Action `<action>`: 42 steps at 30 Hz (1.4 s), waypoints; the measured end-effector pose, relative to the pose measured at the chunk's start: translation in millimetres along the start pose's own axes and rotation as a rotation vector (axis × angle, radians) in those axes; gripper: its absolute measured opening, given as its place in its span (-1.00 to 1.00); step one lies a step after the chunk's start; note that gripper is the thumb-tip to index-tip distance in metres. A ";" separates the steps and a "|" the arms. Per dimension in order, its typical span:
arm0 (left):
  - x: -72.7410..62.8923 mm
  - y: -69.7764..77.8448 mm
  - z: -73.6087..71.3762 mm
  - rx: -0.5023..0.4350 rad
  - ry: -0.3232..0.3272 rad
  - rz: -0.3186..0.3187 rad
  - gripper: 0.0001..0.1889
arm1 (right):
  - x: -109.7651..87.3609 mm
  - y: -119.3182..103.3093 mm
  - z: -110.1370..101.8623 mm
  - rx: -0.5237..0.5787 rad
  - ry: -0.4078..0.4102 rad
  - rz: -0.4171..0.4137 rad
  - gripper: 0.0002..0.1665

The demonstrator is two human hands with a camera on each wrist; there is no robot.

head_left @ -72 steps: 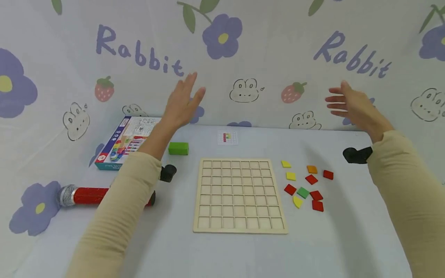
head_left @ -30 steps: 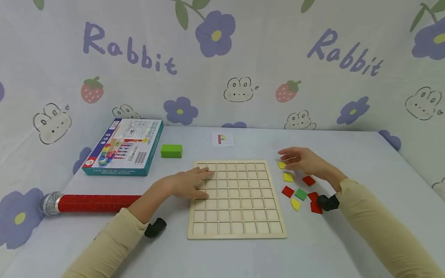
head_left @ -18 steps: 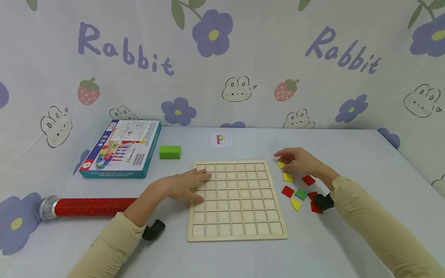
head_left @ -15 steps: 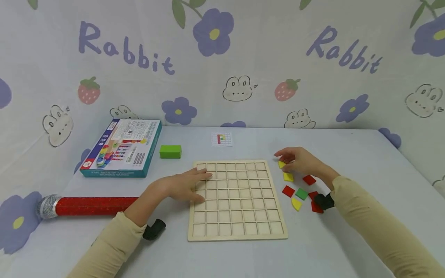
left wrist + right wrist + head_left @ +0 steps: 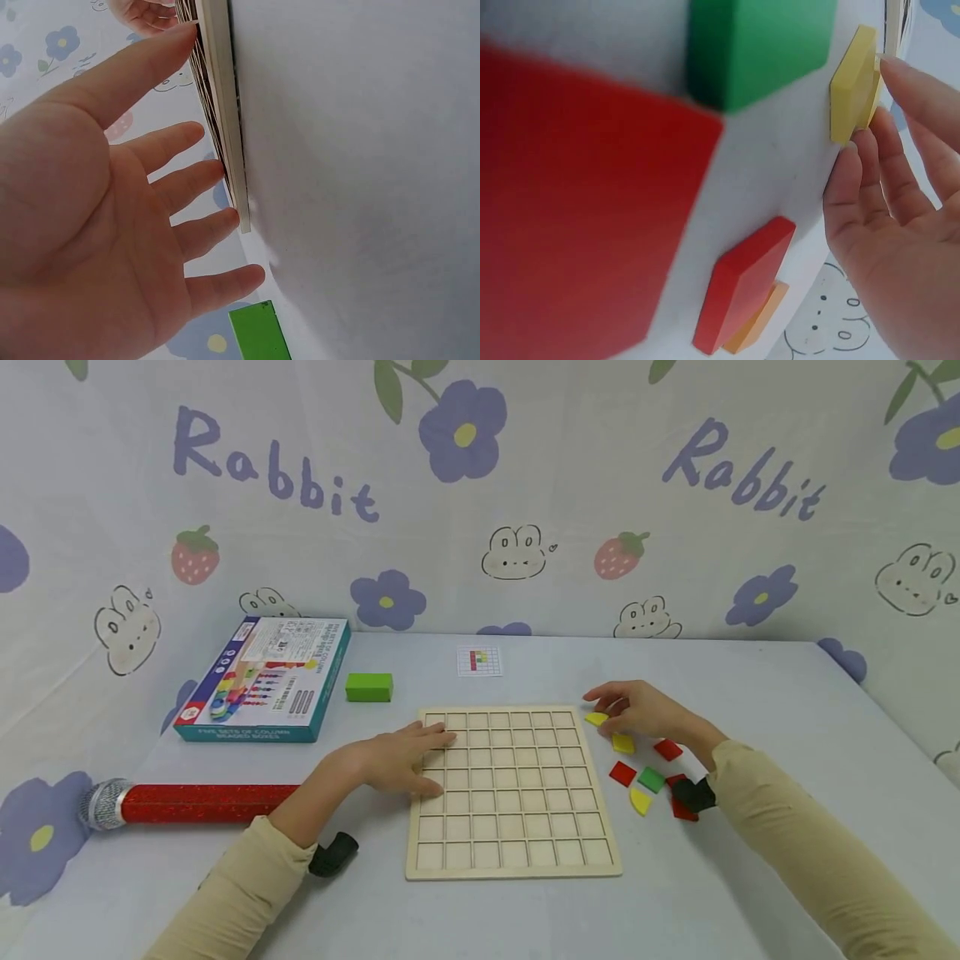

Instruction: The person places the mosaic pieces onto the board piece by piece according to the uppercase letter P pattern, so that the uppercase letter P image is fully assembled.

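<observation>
My left hand (image 5: 390, 762) lies with straight, spread fingers on the left edge of a wooden grid board (image 5: 517, 871). The left wrist view shows its fingertips (image 5: 225, 217) touching the board's rim (image 5: 225, 97). At the board's upper right corner my right hand (image 5: 645, 710) pinches a yellow quarter-round tile (image 5: 596, 718) between thumb and fingers. In the right wrist view that hand (image 5: 907, 195) partly hides the tile (image 5: 873, 105) behind a yellow square tile (image 5: 853, 86). The square one (image 5: 622, 743) lies flat just below the right hand.
Right of the board lie several red tiles (image 5: 622, 773), a green tile (image 5: 651, 779) and another yellow quarter-round (image 5: 640, 802). A small pattern card (image 5: 480, 662) and a green block (image 5: 369, 687) sit behind. Leftward are a boxed toy set (image 5: 262, 681) and a red microphone (image 5: 202, 804).
Both raised hands have come down, the left onto the board's edge and the right to the tiles. In the last half second the right hand has shifted the yellow quarter-round tile left, toward the board.
</observation>
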State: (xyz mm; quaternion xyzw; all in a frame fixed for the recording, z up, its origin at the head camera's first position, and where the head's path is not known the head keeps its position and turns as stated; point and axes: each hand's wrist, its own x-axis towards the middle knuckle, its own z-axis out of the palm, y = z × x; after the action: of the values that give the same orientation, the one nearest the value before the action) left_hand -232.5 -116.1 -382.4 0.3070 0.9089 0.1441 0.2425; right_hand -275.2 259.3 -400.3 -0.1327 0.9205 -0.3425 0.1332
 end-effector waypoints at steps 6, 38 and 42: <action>1.1 -2.3 0.8 -0.001 0.000 -0.003 -0.19 | 4.6 1.7 1.4 -0.025 0.019 -0.012 -0.49; 0.0 -5.2 0.8 0.001 0.006 -0.005 -0.17 | 0.4 -24.4 8.9 0.199 0.042 0.067 -0.72; -0.5 -5.0 1.0 -0.009 0.002 0.001 -0.17 | 3.3 -30.8 15.6 0.214 0.023 0.050 -0.71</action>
State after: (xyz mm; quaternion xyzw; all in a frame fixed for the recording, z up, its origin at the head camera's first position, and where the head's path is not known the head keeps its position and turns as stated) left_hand -234.1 -120.1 -385.1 0.3062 0.9084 0.1487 0.2427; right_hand -268.3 226.4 -391.7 -0.0906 0.8832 -0.4369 0.1445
